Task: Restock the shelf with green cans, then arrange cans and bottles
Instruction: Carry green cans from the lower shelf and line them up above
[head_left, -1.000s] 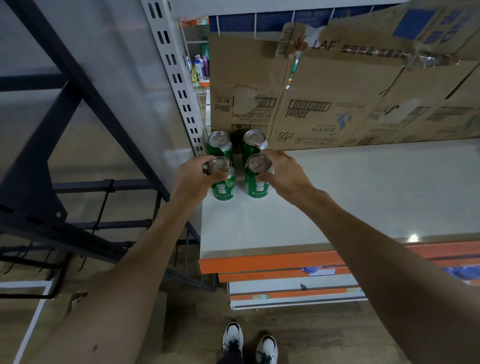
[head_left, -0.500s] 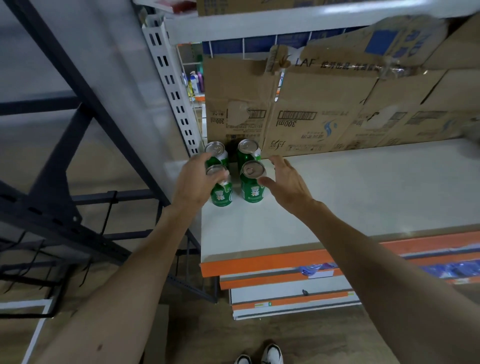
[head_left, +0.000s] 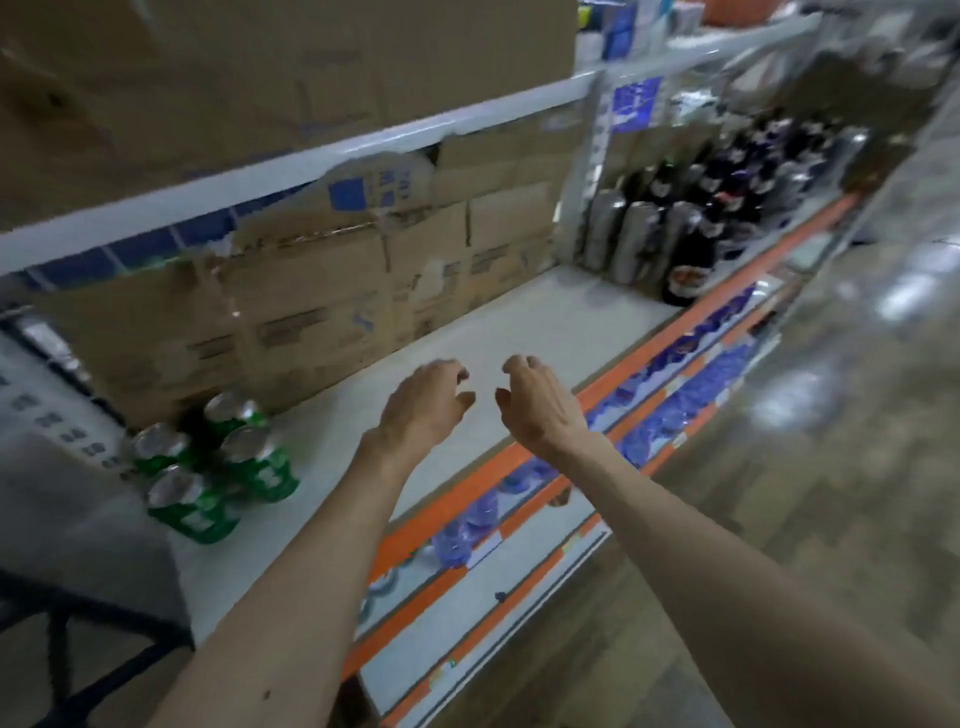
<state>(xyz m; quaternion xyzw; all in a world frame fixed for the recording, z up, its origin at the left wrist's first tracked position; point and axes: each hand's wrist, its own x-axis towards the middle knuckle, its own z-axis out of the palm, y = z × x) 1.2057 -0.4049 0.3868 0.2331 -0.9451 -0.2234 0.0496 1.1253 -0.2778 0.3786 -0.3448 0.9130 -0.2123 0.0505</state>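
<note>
Four green cans (head_left: 210, 465) stand clustered at the left end of the shelf (head_left: 524, 322), no longer touched. The left hand (head_left: 423, 405) and right hand (head_left: 540, 408) have moved off them and hover side by side, fingers loosely curled, holding nothing. Dark bottles (head_left: 691, 234) now show far right.

You see green cans (head_left: 254, 462) with shiny metal tops. The shelf (head_left: 519, 332) under the cans looks smooth and dull. Behind the cans, the boxes (head_left: 291, 312) are dull brown cardboard. Far right of the cans, dark bottles (head_left: 691, 244) look glossy.
</note>
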